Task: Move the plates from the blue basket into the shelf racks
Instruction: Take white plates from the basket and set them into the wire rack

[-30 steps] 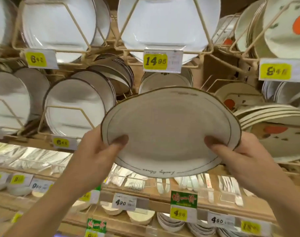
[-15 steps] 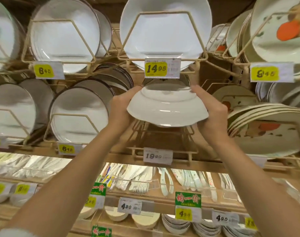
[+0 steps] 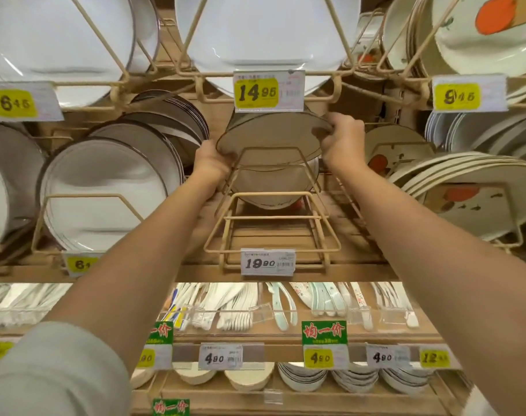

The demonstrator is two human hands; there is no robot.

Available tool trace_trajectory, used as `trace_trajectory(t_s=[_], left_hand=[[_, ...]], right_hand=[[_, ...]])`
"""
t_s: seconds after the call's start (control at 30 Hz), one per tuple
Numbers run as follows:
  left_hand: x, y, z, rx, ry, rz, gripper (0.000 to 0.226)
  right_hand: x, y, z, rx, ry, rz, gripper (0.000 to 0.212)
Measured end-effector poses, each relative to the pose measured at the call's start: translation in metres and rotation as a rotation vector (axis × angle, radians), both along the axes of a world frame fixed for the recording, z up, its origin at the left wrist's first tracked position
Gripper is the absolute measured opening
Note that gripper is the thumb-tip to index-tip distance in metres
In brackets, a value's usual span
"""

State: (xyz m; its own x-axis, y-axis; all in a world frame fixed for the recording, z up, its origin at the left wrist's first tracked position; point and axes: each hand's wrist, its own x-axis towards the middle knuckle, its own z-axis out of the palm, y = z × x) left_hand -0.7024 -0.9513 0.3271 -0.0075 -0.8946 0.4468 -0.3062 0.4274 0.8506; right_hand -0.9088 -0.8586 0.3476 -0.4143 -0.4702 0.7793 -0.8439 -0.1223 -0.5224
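1. Two bare arms reach up into the wire rack [image 3: 272, 226], whose front slots stand empty.
2. The left hand [image 3: 209, 162] and right hand [image 3: 341, 139] grip the oval plate [image 3: 270, 139] by opposite rims, tilted over another plate [image 3: 273, 187] at the rack's back.

The plate [image 3: 270, 136] is cream with a thin dark rim line. The rack [image 3: 270, 223] is beige wire. Its tag [image 3: 267, 262] is white with black digits; the tag above [image 3: 267, 91] carries yellow. Right-hand plates [image 3: 478, 202] show orange blotches. Lower signs [image 3: 324, 332] are green with red characters. The sleeve [image 3: 54, 373] is grey.
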Motion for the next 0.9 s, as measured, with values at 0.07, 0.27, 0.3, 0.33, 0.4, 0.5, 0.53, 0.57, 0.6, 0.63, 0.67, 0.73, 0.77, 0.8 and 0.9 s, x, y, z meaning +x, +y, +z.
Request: trace_trajectory(t_s=[0.07, 0.27, 0.3, 0.33, 0.4, 0.5, 0.53, 0.57, 0.6, 0.63, 0.67, 0.73, 0.77, 0.8, 0.9], left_hand=[[0.001, -0.002, 0.002, 0.039, -0.05, 0.046, 0.033], [0.006, -0.013, 0.003, -0.02, -0.207, 0.09, 0.024], [0.005, -0.014, 0.0, -0.038, -0.215, 0.095, 0.021], [0.004, -0.014, -0.002, -0.078, -0.245, 0.14, 0.022], [-0.001, -0.014, -0.004, -0.203, -0.339, 0.295, 0.024], [-0.006, -0.013, 0.0, -0.272, -0.388, 0.357, 0.027], [-0.007, -0.015, 0.001, -0.248, -0.391, 0.33, 0.029], [-0.008, -0.017, 0.002, -0.211, -0.38, 0.294, 0.032], [-0.009, -0.019, 0.002, -0.149, -0.343, 0.245, 0.033], [-0.01, -0.023, 0.002, -0.094, -0.304, 0.202, 0.034], [-0.01, -0.024, 0.001, -0.052, -0.266, 0.163, 0.034], [-0.012, -0.024, -0.002, -0.01, -0.227, 0.119, 0.034], [-0.013, -0.024, -0.004, -0.014, -0.21, 0.12, 0.034], [-0.013, -0.021, -0.005, -0.007, -0.181, 0.115, 0.033], [-0.017, -0.026, -0.009, -0.01, -0.172, 0.12, 0.03]], right_hand=[[0.001, -0.003, 0.005, 0.014, -0.01, -0.008, 0.018], [0.003, -0.019, 0.009, 0.303, -0.038, -0.003, 0.031], [0.004, -0.021, 0.007, 0.332, -0.037, -0.017, 0.031], [0.005, -0.023, 0.005, 0.34, -0.038, -0.039, 0.03], [0.005, -0.027, 0.001, 0.324, -0.058, -0.081, 0.027], [0.01, -0.033, -0.001, 0.315, -0.081, -0.136, 0.028], [0.012, -0.036, -0.001, 0.314, -0.073, -0.166, 0.029], [0.015, -0.038, -0.001, 0.31, -0.05, -0.202, 0.03], [0.017, -0.041, -0.002, 0.302, -0.019, -0.235, 0.031], [0.017, -0.044, -0.003, 0.295, 0.01, -0.255, 0.032], [0.016, -0.046, -0.004, 0.298, 0.023, -0.253, 0.034], [0.011, -0.049, -0.006, 0.317, 0.01, -0.194, 0.039], [0.008, -0.049, -0.009, 0.303, 0.012, -0.163, 0.043], [0.006, -0.048, -0.012, 0.263, 0.016, -0.135, 0.05], [0.002, -0.045, -0.022, 0.137, -0.034, -0.1, 0.069]])
